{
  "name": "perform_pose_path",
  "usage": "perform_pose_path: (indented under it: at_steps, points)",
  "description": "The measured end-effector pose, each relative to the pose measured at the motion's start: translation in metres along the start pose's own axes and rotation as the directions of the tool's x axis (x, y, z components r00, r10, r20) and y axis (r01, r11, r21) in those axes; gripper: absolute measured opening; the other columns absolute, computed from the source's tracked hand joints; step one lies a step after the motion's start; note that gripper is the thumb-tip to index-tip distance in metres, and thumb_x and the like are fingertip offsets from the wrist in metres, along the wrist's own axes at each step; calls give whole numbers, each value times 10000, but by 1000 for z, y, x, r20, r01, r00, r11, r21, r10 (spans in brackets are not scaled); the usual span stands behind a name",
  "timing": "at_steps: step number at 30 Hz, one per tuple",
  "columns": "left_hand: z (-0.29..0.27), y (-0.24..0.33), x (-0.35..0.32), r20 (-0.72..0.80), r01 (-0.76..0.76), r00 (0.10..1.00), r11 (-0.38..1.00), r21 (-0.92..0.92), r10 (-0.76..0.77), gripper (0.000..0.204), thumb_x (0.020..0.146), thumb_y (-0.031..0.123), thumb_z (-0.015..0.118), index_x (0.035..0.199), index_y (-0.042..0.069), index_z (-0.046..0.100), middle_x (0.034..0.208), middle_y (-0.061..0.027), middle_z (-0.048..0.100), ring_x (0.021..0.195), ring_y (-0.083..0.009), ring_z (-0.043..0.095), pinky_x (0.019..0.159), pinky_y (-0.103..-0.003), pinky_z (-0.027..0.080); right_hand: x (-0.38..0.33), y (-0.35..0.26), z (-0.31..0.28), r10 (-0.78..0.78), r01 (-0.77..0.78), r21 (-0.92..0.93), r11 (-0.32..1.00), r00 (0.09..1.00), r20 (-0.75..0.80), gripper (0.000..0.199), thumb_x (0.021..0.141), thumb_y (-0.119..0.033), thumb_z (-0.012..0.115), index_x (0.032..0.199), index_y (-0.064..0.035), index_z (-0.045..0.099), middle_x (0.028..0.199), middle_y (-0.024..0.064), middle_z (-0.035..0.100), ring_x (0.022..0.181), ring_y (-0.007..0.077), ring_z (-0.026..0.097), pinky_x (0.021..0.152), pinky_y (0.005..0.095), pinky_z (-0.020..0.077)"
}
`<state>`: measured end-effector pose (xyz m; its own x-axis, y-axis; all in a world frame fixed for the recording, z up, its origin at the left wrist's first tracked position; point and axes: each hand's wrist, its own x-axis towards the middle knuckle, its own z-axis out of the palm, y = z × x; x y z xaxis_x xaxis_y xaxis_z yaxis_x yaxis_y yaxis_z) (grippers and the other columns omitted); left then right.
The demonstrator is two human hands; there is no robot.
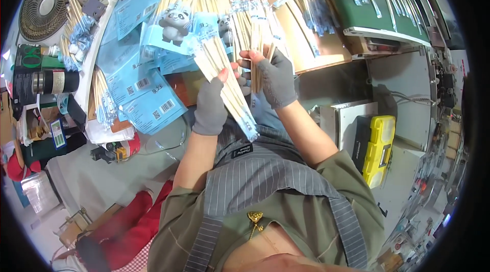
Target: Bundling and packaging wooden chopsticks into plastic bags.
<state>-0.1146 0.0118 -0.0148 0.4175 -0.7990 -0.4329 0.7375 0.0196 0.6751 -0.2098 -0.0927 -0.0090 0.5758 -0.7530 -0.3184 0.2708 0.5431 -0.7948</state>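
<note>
Grey fingerless gloves cover both my hands. My left hand [210, 106] is closed round several pale wooden chopsticks [234, 97] in clear wrappers with blue ends, slanting down toward my apron. Close beside it, my right hand [278, 79] grips another upright bundle of chopsticks [256, 75], its fingertips near the left hand's. Just beyond lie more wrapped chopsticks [240, 14] on the table. To their left, a blue panda-printed bag [176, 29] has pale sticks showing at its upper side. Flat blue bags [153, 103] overlap on the left of the table.
A wooden board [326, 60] with wrapped bundles lies at the far right, next to a green surface [383, 16] holding more sticks. A yellow and black case [378, 149] stands right of me. At left are a round fan [48, 4] and a dark flask [56, 82].
</note>
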Motion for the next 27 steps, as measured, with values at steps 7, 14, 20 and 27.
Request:
perform_pose_path:
  at_steps: [7,14,20,27]
  points:
    - [-18,-11,2,53,-55,997,986,159,47,323,854,84,579,1150,-42,551,1002,-143,642,868,-217,643,741,-322,541,-7,-1,-7,-3,-3,-138,990,999,-43,330,862,-263,652,1066,-16,573,672,-11,514,506,49,426,433,207,298]
    - [-16,-13,-2,58,-96,995,954,285,83,290,860,106,612,1129,-1,585,937,-60,642,813,-130,614,697,-268,493,-7,-8,-3,157,-107,-320,941,978,137,249,806,-248,703,912,-39,620,609,-31,494,482,42,409,427,207,293]
    - [-15,-11,-1,-4,-120,992,959,258,125,286,874,88,580,1143,-9,586,998,-64,641,846,-121,612,756,-265,483,-5,-1,-9,153,-114,-334,936,984,93,224,830,-275,669,789,-65,603,601,-29,489,503,50,423,444,203,311]
    - [-6,-8,-5,11,-175,984,949,262,178,272,840,74,610,1092,-28,626,976,-47,650,846,-97,582,753,-250,464,-6,1,-5,68,-26,-375,926,993,97,209,862,-260,631,833,-54,611,610,-22,500,519,54,430,467,212,330]
